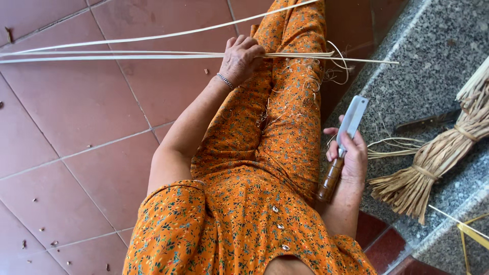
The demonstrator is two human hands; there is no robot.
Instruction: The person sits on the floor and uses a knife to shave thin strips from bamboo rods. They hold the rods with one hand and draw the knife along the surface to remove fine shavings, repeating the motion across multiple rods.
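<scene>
Seated, a person's left hand (pixel 240 58) grips thin strips (pixel 117 53) across the knee. Right hand (pixel 349 153) clasps a knife (pixel 344 140) beside a straw bundle (pixel 438 158).

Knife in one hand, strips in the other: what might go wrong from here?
1. The right hand holds the knife blade up, close to the thigh; a slip might cut cloth or skin.
2. The left hand pinches several long thin strips that reach far over the tiled floor; they may splay or snag.

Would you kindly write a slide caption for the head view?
Seated person's left hand grips long thin cane strips across the lap; right hand holds a wooden-handled knife.
</scene>
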